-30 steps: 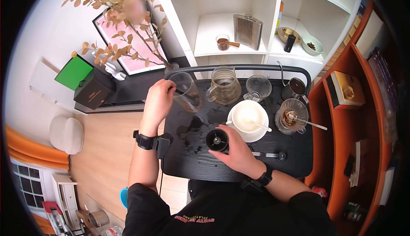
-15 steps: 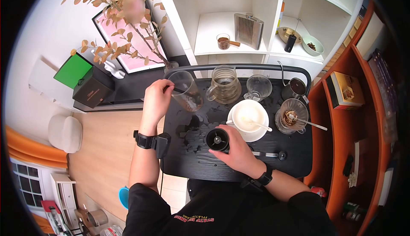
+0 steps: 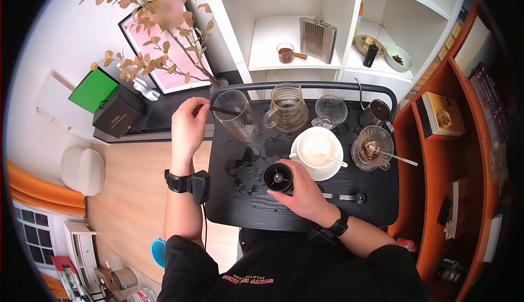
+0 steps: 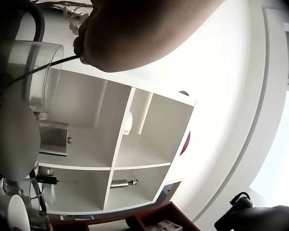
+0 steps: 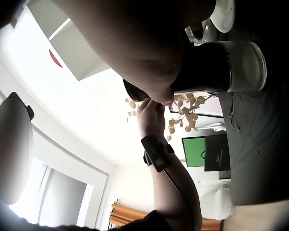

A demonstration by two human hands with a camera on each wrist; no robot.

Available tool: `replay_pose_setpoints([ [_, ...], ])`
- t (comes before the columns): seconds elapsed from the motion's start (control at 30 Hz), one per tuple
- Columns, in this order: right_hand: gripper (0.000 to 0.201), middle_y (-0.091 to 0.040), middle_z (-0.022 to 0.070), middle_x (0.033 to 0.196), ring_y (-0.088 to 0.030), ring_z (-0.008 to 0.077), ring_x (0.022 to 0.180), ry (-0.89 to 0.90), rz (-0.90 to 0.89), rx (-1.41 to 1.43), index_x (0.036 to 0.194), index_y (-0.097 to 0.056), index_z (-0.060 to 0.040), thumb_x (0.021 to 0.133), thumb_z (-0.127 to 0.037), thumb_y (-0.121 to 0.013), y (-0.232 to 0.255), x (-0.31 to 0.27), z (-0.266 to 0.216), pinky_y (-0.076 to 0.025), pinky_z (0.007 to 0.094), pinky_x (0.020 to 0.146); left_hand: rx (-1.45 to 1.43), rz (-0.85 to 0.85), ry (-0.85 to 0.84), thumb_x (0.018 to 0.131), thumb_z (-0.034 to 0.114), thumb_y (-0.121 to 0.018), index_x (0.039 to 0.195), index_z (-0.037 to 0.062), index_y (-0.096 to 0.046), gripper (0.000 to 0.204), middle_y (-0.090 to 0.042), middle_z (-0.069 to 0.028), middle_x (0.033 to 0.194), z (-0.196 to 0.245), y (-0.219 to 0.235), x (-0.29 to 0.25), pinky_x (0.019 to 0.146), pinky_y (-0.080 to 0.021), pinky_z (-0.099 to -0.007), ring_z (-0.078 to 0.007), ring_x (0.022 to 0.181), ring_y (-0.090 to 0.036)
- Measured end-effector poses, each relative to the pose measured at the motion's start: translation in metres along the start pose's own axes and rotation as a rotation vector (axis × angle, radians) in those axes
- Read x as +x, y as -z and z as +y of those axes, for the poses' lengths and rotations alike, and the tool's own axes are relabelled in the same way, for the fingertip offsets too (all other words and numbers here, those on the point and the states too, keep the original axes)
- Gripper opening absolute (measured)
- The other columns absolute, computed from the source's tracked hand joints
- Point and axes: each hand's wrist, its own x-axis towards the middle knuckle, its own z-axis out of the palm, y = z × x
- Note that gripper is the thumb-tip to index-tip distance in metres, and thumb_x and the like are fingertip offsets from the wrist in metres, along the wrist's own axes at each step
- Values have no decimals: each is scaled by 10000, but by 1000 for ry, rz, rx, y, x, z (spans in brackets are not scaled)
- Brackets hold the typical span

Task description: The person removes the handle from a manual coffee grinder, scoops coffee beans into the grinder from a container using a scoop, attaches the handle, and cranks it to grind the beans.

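My left hand [image 3: 187,126] pinches the end of a thin dark stick-like handle [image 3: 224,110]. From the fingers it slants over the rim into a tall glass jar [image 3: 236,124] with brown bits at its bottom; its far end is hidden. In the left wrist view the handle [image 4: 62,61] shows as a slim rod crossing the glass. At the near side of the black tray table [image 3: 245,209], my right hand [image 3: 308,195] grips a black coffee grinder [image 3: 277,178] round its side. The grinder's top is uncovered, and its clear lower part [image 5: 248,67] stands upright on the table.
Behind the hands stand a glass carafe [image 3: 286,111] and a glass cup [image 3: 330,112]. A white cup [image 3: 314,143] on a saucer sits beside the right hand, with a glass dripper [image 3: 371,152] further right. Near it lies a metal handle with a black knob [image 3: 360,199].
My left hand has drawn back to the left from the jar, so more of the dark handle shows across the rim. The right hand and grinder have stayed put.
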Motion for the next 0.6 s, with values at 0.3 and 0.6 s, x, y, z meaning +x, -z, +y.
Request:
replay_pose_setpoints([
  [0.3,623,-606,183,1246,-599,359,1169,-6,-14,-6,1334,-488,-6,838,-190,-815,0,-1,-1,-474,418,1014,-254,73,195,1000,86,-631,1045,-26,-684,132,-678,-29,820,-16,26,0,658,-486,-219,-68,722,-601],
  [0.6,628,-623,193,1211,-635,357,1136,10,-12,15,1356,-468,-2,862,-201,-801,-1,-2,0,-508,405,968,-463,195,131,1014,76,-608,1100,-40,-663,155,-696,-71,888,-11,54,-11,709,-524,-237,-105,769,-646],
])
